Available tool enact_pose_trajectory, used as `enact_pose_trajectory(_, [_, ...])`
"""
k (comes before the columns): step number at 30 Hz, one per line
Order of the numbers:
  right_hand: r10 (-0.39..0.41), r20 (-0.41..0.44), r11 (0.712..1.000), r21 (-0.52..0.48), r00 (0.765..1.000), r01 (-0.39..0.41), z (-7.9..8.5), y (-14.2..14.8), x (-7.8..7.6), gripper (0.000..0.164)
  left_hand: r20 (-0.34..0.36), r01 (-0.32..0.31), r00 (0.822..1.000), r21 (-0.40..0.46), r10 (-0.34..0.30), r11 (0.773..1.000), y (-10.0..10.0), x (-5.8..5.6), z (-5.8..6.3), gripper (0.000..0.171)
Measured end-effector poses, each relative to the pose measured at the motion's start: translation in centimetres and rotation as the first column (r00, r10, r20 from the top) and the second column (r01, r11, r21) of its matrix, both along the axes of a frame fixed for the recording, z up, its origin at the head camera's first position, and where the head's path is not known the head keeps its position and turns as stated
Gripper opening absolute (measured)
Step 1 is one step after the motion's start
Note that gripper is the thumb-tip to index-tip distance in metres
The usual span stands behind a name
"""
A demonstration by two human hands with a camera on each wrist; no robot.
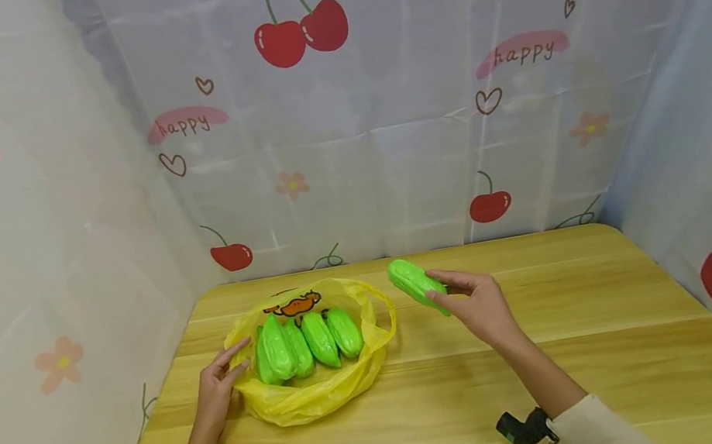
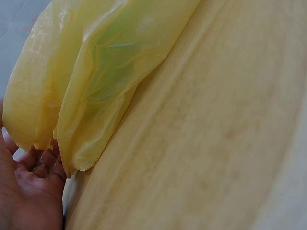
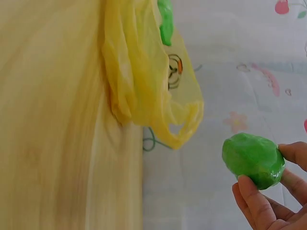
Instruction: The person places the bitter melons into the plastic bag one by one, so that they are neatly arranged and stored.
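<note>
A yellow plastic bag (image 1: 319,405) stands with its mouth spread on the table, left of centre. Inside lie several bright green, oblong, ridged vegetables (image 1: 278,349) that look like bitter melons. My left hand (image 1: 215,387) holds the bag's left rim between thumb and fingers; in the left wrist view, the plastic (image 2: 103,100) hides part of those fingers. To the right of the bag, my right hand (image 1: 483,307) pinches another green bitter melon (image 1: 413,279) by its near end, tilted and raised above the table. Its glossy, bumpy end (image 3: 252,160) shows in the right wrist view.
The wooden table (image 1: 560,345) reaches back to a curtain (image 1: 393,192) printed with cherries, with more curtain on both sides. A looped handle (image 1: 386,319) of the bag sticks out to the right. Black devices (image 1: 528,429) are strapped at both wrists.
</note>
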State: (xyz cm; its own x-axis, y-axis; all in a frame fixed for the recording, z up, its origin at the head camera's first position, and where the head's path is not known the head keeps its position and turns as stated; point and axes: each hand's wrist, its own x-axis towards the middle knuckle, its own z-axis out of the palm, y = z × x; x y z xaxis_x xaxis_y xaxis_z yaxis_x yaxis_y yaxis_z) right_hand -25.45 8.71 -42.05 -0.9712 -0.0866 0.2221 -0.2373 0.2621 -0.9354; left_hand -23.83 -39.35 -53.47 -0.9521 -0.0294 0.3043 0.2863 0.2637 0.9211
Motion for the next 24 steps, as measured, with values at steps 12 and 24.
enact_pose_trajectory(12, [0.104,-0.030,0.994,0.021,0.994,-0.103,-0.9,-3.9,2.5,0.036,0.027,-0.009,1.000,0.003,0.009,1.000,0.1,0.1,0.1,0.042])
enact_pose_trajectory(24, [0.179,-0.053,0.983,0.045,0.982,-0.176,-1.6,-7.4,3.4,0.034,0.030,-0.011,0.999,0.008,0.011,1.000,0.3,0.2,0.3,0.043])
